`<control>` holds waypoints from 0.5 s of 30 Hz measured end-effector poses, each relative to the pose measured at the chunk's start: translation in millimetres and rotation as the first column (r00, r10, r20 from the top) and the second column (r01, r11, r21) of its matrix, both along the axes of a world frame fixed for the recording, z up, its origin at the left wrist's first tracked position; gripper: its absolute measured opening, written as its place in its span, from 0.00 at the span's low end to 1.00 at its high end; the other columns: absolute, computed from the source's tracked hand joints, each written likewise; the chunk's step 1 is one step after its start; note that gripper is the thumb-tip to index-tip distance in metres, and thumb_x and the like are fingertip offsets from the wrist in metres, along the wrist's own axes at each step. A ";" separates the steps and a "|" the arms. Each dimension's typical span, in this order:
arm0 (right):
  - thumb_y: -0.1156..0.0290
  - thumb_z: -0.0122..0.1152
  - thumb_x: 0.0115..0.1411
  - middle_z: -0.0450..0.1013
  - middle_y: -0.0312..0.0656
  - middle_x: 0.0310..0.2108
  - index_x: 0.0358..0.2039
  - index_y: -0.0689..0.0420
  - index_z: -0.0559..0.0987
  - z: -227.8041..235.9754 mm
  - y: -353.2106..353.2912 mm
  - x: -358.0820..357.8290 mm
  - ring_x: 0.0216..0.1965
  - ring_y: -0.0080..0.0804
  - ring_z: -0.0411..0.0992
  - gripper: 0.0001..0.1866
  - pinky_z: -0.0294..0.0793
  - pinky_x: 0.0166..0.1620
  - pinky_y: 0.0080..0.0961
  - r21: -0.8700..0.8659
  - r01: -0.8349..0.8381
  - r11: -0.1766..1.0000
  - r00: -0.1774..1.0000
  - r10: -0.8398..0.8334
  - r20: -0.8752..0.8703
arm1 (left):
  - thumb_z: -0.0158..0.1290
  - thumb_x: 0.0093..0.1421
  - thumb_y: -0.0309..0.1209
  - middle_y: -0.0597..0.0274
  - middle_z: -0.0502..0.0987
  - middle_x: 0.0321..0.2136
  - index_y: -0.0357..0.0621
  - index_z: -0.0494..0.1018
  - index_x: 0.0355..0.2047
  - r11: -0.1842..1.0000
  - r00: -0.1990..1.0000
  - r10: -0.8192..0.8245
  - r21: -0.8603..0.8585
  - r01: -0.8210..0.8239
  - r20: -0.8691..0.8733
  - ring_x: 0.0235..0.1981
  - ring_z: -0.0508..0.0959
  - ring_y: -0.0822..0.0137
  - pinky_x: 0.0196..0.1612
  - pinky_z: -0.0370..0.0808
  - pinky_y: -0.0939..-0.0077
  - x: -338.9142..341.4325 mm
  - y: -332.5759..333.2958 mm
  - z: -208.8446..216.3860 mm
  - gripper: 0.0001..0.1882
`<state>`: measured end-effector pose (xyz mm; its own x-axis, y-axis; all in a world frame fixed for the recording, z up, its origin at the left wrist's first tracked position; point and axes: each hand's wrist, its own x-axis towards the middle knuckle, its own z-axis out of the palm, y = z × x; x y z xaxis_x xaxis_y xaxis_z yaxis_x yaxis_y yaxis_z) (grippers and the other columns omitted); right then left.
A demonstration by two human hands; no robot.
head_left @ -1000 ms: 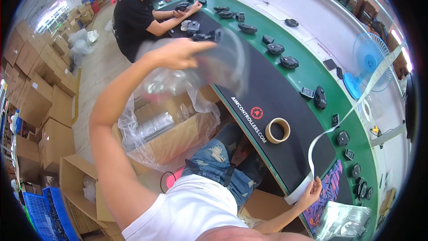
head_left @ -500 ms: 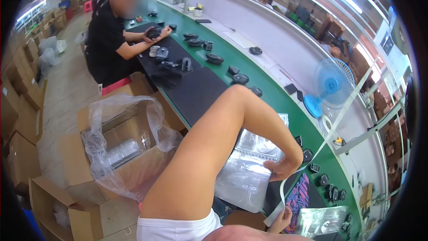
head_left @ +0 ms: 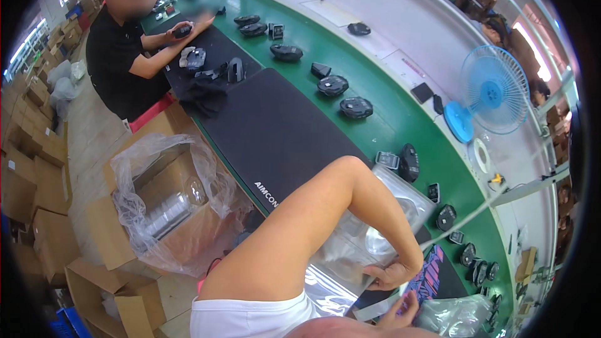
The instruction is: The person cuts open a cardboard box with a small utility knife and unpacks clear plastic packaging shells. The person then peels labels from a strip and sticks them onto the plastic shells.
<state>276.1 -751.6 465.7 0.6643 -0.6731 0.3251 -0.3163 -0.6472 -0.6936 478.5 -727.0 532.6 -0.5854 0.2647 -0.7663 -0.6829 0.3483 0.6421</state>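
Observation:
My left arm arches over a clear plastic blister tray [head_left: 410, 203]. My left hand [head_left: 389, 275] is closed at the tray's lower right edge, thumb on the plastic; the other fingers are partly hidden. Close by, at the bottom, my right hand [head_left: 400, 310] has its fingers curled at the end of a flat white strip [head_left: 375, 308]. More shiny clear plastic [head_left: 328, 291] shows below my left forearm. To the right of my right hand lies another clear plastic piece [head_left: 454, 316], beside a purple patterned cloth or mat [head_left: 429, 272].
Black devices [head_left: 357, 107] line the green bench [head_left: 388, 128]. A black mat [head_left: 263, 125] covers its near side. A blue fan [head_left: 491, 94] stands at the back. Left is a lined carton [head_left: 103, 228] holding clear plastic. Farther off, a person [head_left: 122, 56] handles a black device.
The view has shifted, bringing more of the mat into sight. The blister tray under my left arm sits tilted differently, and both hands have stayed close together near the strip.

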 end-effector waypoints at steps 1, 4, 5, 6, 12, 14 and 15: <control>0.75 0.54 0.64 0.74 0.44 0.42 0.52 0.63 0.73 3.1 -10.8 6.7 0.42 0.32 0.73 0.16 0.72 0.46 0.25 -0.052 -0.016 0.999 0.991 0.023 0.131 | 0.60 0.52 0.20 0.54 0.77 0.45 0.32 0.72 0.50 0.999 1.000 -0.020 -0.042 0.020 -0.003 0.46 0.75 0.63 0.56 0.66 0.66 6.8 -5.0 -1.4 0.23; 0.73 0.54 0.64 0.74 0.46 0.40 0.50 0.66 0.73 22.5 -20.8 19.5 0.38 0.35 0.75 0.15 0.75 0.44 0.26 0.030 -0.251 0.967 0.926 0.231 0.297 | 0.61 0.52 0.21 0.53 0.78 0.43 0.30 0.73 0.48 0.980 0.994 -0.109 -0.167 0.106 -0.013 0.44 0.76 0.63 0.55 0.67 0.67 15.8 -24.4 -22.8 0.21; 0.71 0.55 0.64 0.74 0.47 0.38 0.49 0.67 0.73 34.4 -18.1 38.4 0.37 0.36 0.76 0.16 0.76 0.42 0.27 0.144 -0.500 0.854 0.818 0.411 0.402 | 0.61 0.53 0.26 0.53 0.80 0.38 0.31 0.76 0.43 0.989 0.997 0.038 -0.143 -0.047 -0.069 0.41 0.78 0.63 0.53 0.69 0.67 28.4 -24.1 -31.5 0.17; 0.71 0.55 0.64 0.74 0.47 0.38 0.49 0.67 0.73 36.2 -5.4 65.1 0.37 0.36 0.76 0.16 0.76 0.42 0.27 0.165 -0.530 0.832 0.806 0.434 0.403 | 0.61 0.53 0.26 0.53 0.80 0.38 0.31 0.76 0.43 0.989 0.994 0.076 -0.124 -0.085 -0.077 0.41 0.78 0.63 0.53 0.69 0.67 35.9 -25.1 -45.0 0.17; 0.80 0.63 0.51 0.75 0.47 0.49 0.47 0.62 0.78 139.9 84.0 169.8 0.50 0.41 0.73 0.20 0.73 0.43 0.29 0.169 -0.878 0.448 0.446 0.894 -0.051 | 0.59 0.53 0.28 0.52 0.80 0.38 0.35 0.76 0.43 0.804 0.952 0.266 -0.509 -0.307 -0.153 0.40 0.78 0.62 0.51 0.70 0.66 34.2 -21.2 -48.6 0.17; 0.80 0.65 0.46 0.74 0.48 0.52 0.47 0.60 0.79 116.3 70.1 189.8 0.55 0.44 0.71 0.24 0.74 0.47 0.33 0.190 -0.665 0.722 0.723 0.687 -0.076 | 0.59 0.54 0.29 0.52 0.80 0.38 0.36 0.76 0.43 0.695 0.942 0.254 -0.636 -0.335 -0.219 0.40 0.78 0.61 0.50 0.71 0.66 55.4 -26.5 -62.7 0.17; 0.80 0.65 0.45 0.75 0.47 0.51 0.47 0.60 0.78 114.0 57.9 202.6 0.55 0.45 0.71 0.25 0.74 0.50 0.34 0.037 -0.708 0.705 0.705 0.709 -0.021 | 0.59 0.54 0.29 0.52 0.80 0.39 0.36 0.76 0.43 0.626 0.931 0.247 -0.690 -0.364 -0.268 0.40 0.78 0.61 0.50 0.71 0.66 34.9 -10.3 -72.4 0.17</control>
